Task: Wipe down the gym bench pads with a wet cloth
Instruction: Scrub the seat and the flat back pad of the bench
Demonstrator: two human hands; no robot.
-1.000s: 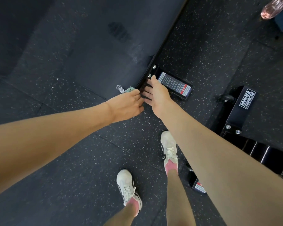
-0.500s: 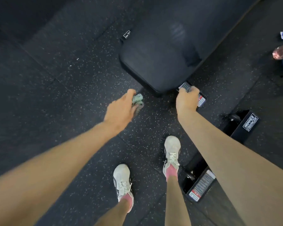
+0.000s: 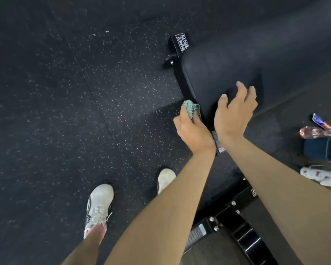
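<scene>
Green cloth (image 3: 190, 110), gripped in left hand (image 3: 194, 132), is now brought to pad (image 3: 256, 60) edge. Right hand (image 3: 235, 113) is moved over pad, fingers loose; wiping judged ready.

I am watching the left hand (image 3: 194, 131) gripping a bunched green cloth (image 3: 190, 109) at the near edge of the black bench pad (image 3: 256, 60), while the right hand (image 3: 235, 113) is lying over its corner with fingers spread; white shoes (image 3: 98, 205) are standing on speckled floor (image 3: 65, 111)

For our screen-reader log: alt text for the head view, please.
The left hand grips a green cloth at the end of a black bench pad; the right hand is open over the pad. White sneakers stand on speckled rubber floor.
</scene>
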